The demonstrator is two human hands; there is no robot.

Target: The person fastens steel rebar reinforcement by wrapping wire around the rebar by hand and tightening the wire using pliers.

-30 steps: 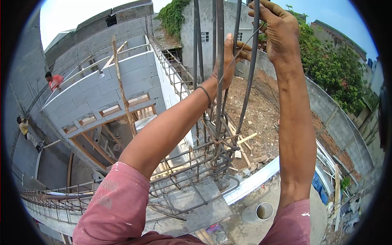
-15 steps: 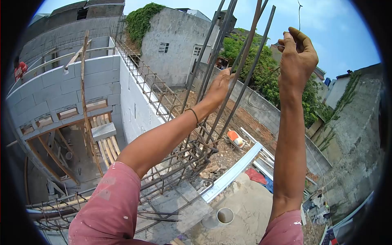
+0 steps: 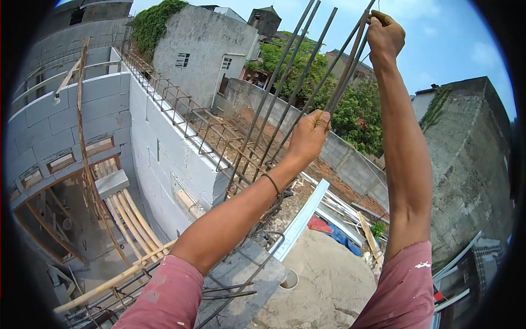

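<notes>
Several upright steel rebars [image 3: 289, 74] rise from a tied rebar cage in front of me. My left hand [image 3: 309, 134] is closed around one or more of these bars, at about mid-height; exactly how many is hidden by the fingers. Higher up, my right hand [image 3: 386, 37] is beside the tops of the bars, its fingertips pinched together. A thin tie wire [image 3: 379, 5] sticks up from those fingers against the sky. Whether the wire touches a bar is too small to tell.
A white block wall [image 3: 164, 140] topped by a rebar cage [image 3: 186, 112] runs away to the left. Below lie bamboo poles [image 3: 134, 219], a sand pile [image 3: 323, 274], a pale metal channel [image 3: 300, 219] and a blue tarp [image 3: 345, 239]. A grey wall [image 3: 466, 153] stands right.
My view has turned right. My left hand has closed on the rebars and pulls some together. My right hand has come over to the bar tops with the wire.
</notes>
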